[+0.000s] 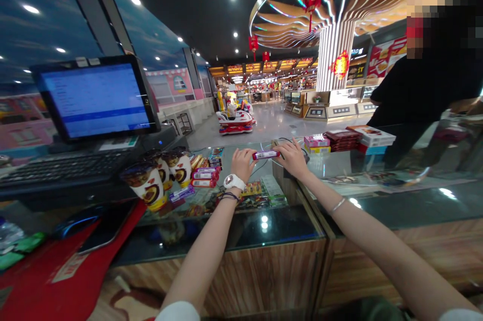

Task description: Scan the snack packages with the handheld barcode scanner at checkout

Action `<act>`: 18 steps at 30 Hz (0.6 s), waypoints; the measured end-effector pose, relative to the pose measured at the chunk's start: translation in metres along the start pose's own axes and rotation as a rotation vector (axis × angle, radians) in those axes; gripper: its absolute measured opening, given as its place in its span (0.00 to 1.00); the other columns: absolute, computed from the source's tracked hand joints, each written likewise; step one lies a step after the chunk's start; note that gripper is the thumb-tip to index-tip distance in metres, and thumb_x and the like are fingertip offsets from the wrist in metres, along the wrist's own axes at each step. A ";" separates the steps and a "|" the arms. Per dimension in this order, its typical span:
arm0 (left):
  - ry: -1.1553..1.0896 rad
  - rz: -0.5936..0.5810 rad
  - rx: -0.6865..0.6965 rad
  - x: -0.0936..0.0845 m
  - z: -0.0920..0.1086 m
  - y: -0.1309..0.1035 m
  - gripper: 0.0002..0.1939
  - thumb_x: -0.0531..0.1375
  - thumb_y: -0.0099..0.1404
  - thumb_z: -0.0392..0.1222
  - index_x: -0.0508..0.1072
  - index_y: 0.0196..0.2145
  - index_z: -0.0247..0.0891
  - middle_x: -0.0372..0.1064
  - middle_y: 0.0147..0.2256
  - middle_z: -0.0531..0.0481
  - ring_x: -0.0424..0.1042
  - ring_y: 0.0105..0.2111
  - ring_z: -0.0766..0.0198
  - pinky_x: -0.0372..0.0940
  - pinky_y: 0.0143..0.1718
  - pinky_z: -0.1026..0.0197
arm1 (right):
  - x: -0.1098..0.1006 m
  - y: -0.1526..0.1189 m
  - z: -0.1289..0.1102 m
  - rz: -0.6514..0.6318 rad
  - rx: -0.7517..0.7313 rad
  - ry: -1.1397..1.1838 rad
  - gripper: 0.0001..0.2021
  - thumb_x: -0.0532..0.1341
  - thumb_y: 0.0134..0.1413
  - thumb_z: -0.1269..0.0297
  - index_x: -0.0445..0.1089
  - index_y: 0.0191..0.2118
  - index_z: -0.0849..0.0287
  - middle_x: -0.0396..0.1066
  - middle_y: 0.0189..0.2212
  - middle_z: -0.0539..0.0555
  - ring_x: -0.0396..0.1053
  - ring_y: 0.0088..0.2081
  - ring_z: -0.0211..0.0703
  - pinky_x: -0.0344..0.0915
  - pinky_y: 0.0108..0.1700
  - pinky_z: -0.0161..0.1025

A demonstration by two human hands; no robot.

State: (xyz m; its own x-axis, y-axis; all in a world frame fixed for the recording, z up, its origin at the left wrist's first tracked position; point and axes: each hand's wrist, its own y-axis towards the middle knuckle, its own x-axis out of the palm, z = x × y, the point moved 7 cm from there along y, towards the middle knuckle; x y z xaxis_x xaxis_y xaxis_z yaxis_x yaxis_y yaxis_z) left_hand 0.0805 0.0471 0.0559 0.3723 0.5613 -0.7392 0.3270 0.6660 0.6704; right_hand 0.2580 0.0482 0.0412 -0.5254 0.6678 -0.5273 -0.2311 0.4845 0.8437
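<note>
A purple candy roll [266, 154] is held level between my two hands above the glass counter. My left hand [243, 162], with a white watch at the wrist, grips its left end. Closed on the right end is my right hand [292, 159], which wears a thin bracelet. To the left of my left hand, several similar candy rolls [205, 177] lie stacked on the glass, some red and some purple. One purple roll [181, 193] lies apart, nearer to me. Several patterned cups [151, 185] stand beside the stack.
A monitor [96, 97] and a keyboard [71, 162] stand at the left, with a phone [107, 228] on a red mat [86, 281]. Boxes and packets [341, 140] are piled at the right. A person in black [426, 79] stands beyond the right counter.
</note>
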 end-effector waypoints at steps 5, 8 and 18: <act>-0.010 0.006 -0.006 0.003 -0.006 -0.001 0.12 0.61 0.66 0.40 0.72 0.48 0.44 0.75 0.48 0.48 0.71 0.52 0.56 0.51 0.66 0.46 | 0.000 0.006 0.006 -0.049 -0.025 0.072 0.16 0.62 0.58 0.66 0.72 0.52 0.52 0.77 0.47 0.54 0.71 0.52 0.51 0.49 0.67 0.61; -0.013 0.010 -0.022 0.006 -0.013 0.000 0.12 0.61 0.66 0.40 0.72 0.48 0.44 0.75 0.49 0.48 0.71 0.52 0.56 0.51 0.66 0.46 | -0.006 0.008 0.025 -0.104 -0.056 0.184 0.21 0.59 0.60 0.66 0.67 0.59 0.55 0.73 0.54 0.57 0.69 0.56 0.50 0.59 0.63 0.56; -0.007 -0.012 -0.024 0.025 -0.025 0.002 0.13 0.61 0.66 0.39 0.72 0.48 0.45 0.75 0.49 0.48 0.71 0.52 0.55 0.51 0.66 0.46 | 0.000 -0.032 0.117 -0.517 0.036 0.285 0.37 0.52 0.34 0.84 0.74 0.54 0.53 0.79 0.47 0.51 0.77 0.46 0.46 0.71 0.51 0.44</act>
State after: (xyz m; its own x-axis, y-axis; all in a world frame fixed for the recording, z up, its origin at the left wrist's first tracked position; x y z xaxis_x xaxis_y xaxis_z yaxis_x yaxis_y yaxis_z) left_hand 0.0684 0.0744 0.0370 0.3744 0.5495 -0.7469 0.3104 0.6848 0.6594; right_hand 0.3609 0.0987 0.0022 -0.5523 0.1639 -0.8174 -0.4907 0.7288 0.4777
